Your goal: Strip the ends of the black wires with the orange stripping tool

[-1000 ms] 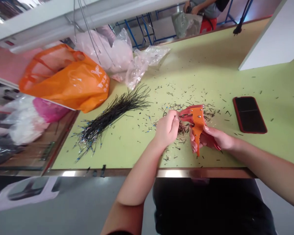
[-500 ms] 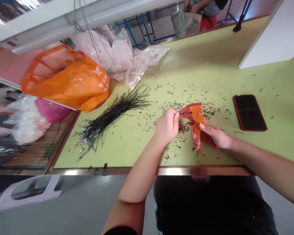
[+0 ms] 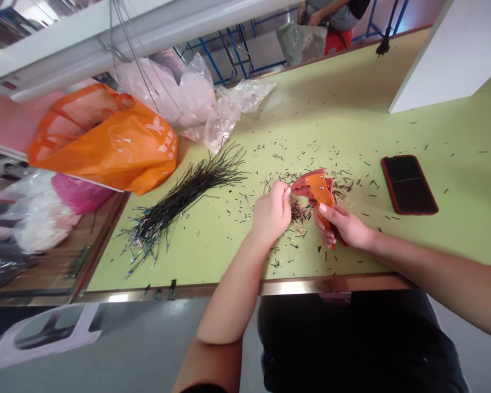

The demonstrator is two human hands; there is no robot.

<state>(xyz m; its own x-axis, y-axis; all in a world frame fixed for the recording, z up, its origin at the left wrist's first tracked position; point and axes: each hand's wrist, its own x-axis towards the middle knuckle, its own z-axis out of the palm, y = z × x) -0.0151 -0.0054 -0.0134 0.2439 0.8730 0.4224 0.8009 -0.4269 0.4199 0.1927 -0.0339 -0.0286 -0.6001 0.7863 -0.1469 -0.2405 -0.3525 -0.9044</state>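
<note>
Head view: the right hand [image 3: 339,225] grips the orange-and-red wire stripper [image 3: 321,190] by its handles, over the table [image 3: 213,245] near its front edge; the left hand [image 3: 272,212] has its fingers closed in a pinch at the tool's nose, anything between them too small to tell; dark clippings [image 3: 298,213] lie scattered around; black wires [image 3: 184,194] lie bundled toward the left edge; a phone [image 3: 409,184] lies farther right.
</note>
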